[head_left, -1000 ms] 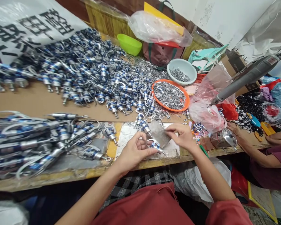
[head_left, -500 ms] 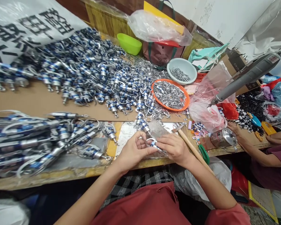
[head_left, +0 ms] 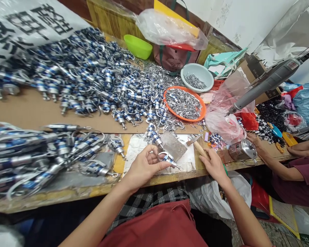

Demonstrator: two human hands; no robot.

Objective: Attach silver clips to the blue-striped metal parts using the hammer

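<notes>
My left hand [head_left: 144,166] pinches a blue-and-silver metal fitting [head_left: 170,160] with a curved lever and a small ring at its end. Just beyond it, another such fitting [head_left: 156,139] lies at the edge of a grey metal block [head_left: 173,145] on a white sheet [head_left: 136,147]. To the right, my right hand [head_left: 215,164] is closed around the wooden handle of a hammer [head_left: 201,150], whose head rests near the sheet's far right corner.
A large heap of like fittings [head_left: 92,75] covers the back left, with more [head_left: 48,154] at the front left. Behind stand an orange tray [head_left: 204,106] of small metal plates and a pale bowl [head_left: 184,68] of pins. An electric screwdriver [head_left: 267,84] hangs right, near a co-worker's arm [head_left: 273,163].
My right hand has left the fitting and moved right to the hammer handle. The left hand still holds the fitting, and the metal block is now in fuller view.
</notes>
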